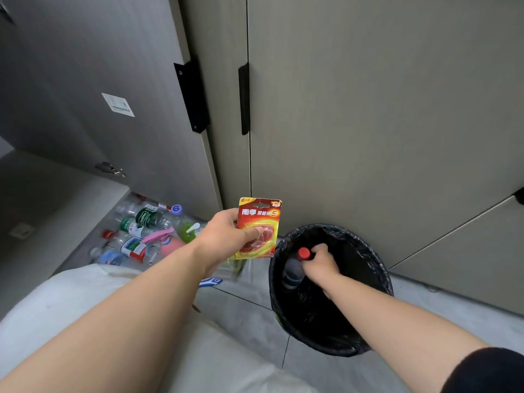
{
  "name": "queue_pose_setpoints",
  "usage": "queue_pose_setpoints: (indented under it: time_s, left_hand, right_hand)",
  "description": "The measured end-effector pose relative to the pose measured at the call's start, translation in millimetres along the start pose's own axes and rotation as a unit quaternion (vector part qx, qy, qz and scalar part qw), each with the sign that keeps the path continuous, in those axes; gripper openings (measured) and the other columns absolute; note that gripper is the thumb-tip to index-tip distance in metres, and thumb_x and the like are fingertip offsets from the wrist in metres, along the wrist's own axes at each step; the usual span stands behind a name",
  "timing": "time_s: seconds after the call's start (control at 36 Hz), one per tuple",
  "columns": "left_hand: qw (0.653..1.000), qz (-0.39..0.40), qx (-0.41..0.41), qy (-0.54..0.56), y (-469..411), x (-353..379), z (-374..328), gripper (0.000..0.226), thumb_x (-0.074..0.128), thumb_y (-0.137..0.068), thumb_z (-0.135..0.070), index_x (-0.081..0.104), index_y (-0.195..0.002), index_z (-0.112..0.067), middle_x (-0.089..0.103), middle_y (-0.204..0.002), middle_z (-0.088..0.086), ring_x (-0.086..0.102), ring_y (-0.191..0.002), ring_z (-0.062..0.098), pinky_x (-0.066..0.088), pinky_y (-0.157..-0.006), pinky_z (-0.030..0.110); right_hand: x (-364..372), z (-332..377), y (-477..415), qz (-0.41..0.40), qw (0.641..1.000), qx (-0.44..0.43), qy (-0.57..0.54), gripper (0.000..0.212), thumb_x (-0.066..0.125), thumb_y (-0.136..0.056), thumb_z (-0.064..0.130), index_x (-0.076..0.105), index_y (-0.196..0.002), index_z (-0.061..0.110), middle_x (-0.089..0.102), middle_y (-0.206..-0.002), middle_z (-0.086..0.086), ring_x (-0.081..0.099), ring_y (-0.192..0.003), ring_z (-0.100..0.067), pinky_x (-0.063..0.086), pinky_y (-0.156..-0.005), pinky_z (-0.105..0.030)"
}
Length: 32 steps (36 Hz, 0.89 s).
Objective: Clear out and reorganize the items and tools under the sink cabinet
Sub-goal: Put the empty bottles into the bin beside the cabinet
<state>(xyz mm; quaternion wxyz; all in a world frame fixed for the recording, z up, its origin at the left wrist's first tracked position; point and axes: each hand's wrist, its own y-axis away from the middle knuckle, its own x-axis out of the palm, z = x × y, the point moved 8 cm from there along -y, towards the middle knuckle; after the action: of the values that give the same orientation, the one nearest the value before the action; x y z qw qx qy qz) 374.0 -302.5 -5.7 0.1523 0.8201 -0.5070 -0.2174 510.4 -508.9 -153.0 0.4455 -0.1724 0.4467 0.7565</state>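
Right hand point(319, 266) grips a red-capped bottle point(295, 269) by the neck, inside the bin point(377, 275) mouth. Left hand point(226, 236) pinches a battery card point(262, 217) just beside the bin's rim. Advice: lower the bottle well inside before letting go; keep the card apart.

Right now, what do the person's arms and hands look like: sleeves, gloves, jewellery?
The left hand and right hand are bare: no gloves, rings or watch visible. Forearms uncovered; a black sleeve covers the right arm near the elbow.
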Motion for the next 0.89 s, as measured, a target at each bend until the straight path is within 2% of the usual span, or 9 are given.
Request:
queue_pose_setpoints:
  time_s: [0.08, 0.14, 0.19, 0.25, 0.39, 0.53, 0.61, 0.69, 0.89]
  left_hand:
    - [1.0, 0.029, 0.005, 0.0, 2.9, 8.6, -4.2, 0.027, 0.08, -0.086, -0.027, 0.07, -0.111, -0.027, 0.079, -0.096, -0.009, 0.076, -0.088, 0.01, 0.059, -0.084, 0.033]
    - [0.998, 0.053, 0.014, 0.007, 7.4, 14.5, -8.7, 0.028, 0.081, -0.085, -0.025, 0.071, -0.111, -0.025, 0.079, -0.097, -0.007, 0.077, -0.089, 0.011, 0.059, -0.083, 0.033]
    - [0.997, 0.068, 0.025, 0.001, 11.7, 19.5, -14.5, 0.028, 0.082, -0.084, -0.025, 0.073, -0.11, -0.024, 0.08, -0.097, -0.006, 0.077, -0.089, 0.012, 0.059, -0.08, 0.03]
    - [0.996, 0.077, 0.031, -0.009, 14.8, 23.3, -17.9, 0.026, 0.082, -0.084, -0.025, 0.074, -0.109, -0.023, 0.08, -0.096, -0.005, 0.077, -0.088, 0.012, 0.058, -0.077, 0.028]
    - [0.997, 0.061, 0.028, -0.032, 16.8, 21.9, -16.8, 0.02, 0.082, -0.085, -0.026, 0.072, -0.101, -0.021, 0.078, -0.086, -0.003, 0.073, -0.076, 0.007, 0.056, -0.069, 0.023]
    - [0.999, -0.003, 0.026, -0.032, 16.8, 5.7, -11.8, 0.019, 0.074, -0.09, -0.026, 0.068, -0.107, -0.018, 0.072, -0.094, 0.001, 0.071, -0.085, 0.011, 0.059, -0.08, 0.031]
    - [0.999, -0.027, 0.016, -0.035, 18.8, -1.6, -7.3, 0.014, 0.068, -0.095, -0.022, 0.069, -0.105, -0.013, 0.071, -0.094, 0.003, 0.067, -0.081, 0.012, 0.059, -0.077, 0.03]
    - [0.997, -0.041, 0.013, -0.058, 22.3, -8.9, -4.4, 0.012, 0.065, -0.095, -0.022, 0.07, -0.102, -0.013, 0.071, -0.095, 0.006, 0.065, -0.08, 0.014, 0.055, -0.071, 0.028]
    - [0.989, -0.06, -0.02, -0.135, 23.9, -84.7, -11.2, 0.016, 0.06, -0.097, -0.024, 0.068, -0.094, -0.01, 0.073, -0.089, 0.008, 0.069, -0.076, 0.023, 0.051, -0.07, 0.028]
  right_hand:
    - [-34.7, 29.6, 21.3, -0.028, 0.975, -0.068, -0.209, 0.022, 0.057, -0.086, 0.018, 0.061, -0.107, 0.025, 0.067, -0.11, -0.006, 0.063, -0.099, -0.021, 0.044, -0.073, -0.029]
    - [-41.8, 58.7, 45.5, 0.103, 0.933, -0.119, -0.322, 0.023, 0.056, -0.086, 0.027, 0.067, -0.107, 0.026, 0.071, -0.11, -0.011, 0.068, -0.095, -0.019, 0.043, -0.07, -0.028]
    - [-39.5, 85.0, 75.1, 0.248, 0.896, -0.169, -0.328, 0.03, 0.061, -0.091, 0.04, 0.067, -0.116, 0.025, 0.071, -0.116, -0.008, 0.067, -0.1, -0.019, 0.044, -0.073, -0.031]
    - [-38.5, 96.5, 91.6, 0.279, 0.897, -0.206, -0.275, 0.033, 0.063, -0.094, 0.04, 0.064, -0.125, 0.027, 0.071, -0.12, 0.0, 0.065, -0.105, -0.015, 0.044, -0.072, -0.029]
    - [-60.3, 83.4, 82.1, 0.196, 0.922, -0.187, -0.276, 0.021, 0.058, -0.098, 0.021, 0.07, -0.115, 0.022, 0.076, -0.108, -0.002, 0.065, -0.088, -0.009, 0.039, -0.063, -0.026]
    - [-94.8, 22.6, 44.3, 0.013, 0.99, -0.123, -0.066, 0.015, 0.058, -0.087, 0.021, 0.071, -0.086, 0.014, 0.066, -0.069, 0.0, 0.056, -0.066, -0.016, 0.035, -0.055, -0.026]
    - [-94.1, -5.3, 26.6, -0.033, 0.989, -0.082, 0.119, 0.014, 0.059, -0.084, 0.021, 0.067, -0.081, 0.009, 0.07, -0.081, -0.006, 0.066, -0.084, -0.03, 0.044, -0.066, -0.03]
    - [-83.7, -13.9, 26.2, -0.061, 0.978, -0.058, 0.192, 0.016, 0.062, -0.087, 0.026, 0.065, -0.102, 0.022, 0.066, -0.108, -0.003, 0.063, -0.104, -0.028, 0.047, -0.083, -0.031]
    - [-45.8, 126.1, 87.1, -0.066, 0.942, -0.329, 0.025, 0.023, 0.063, -0.083, 0.005, 0.063, -0.087, 0.028, 0.052, -0.077, 0.003, 0.052, -0.07, -0.012, 0.042, -0.071, -0.028]
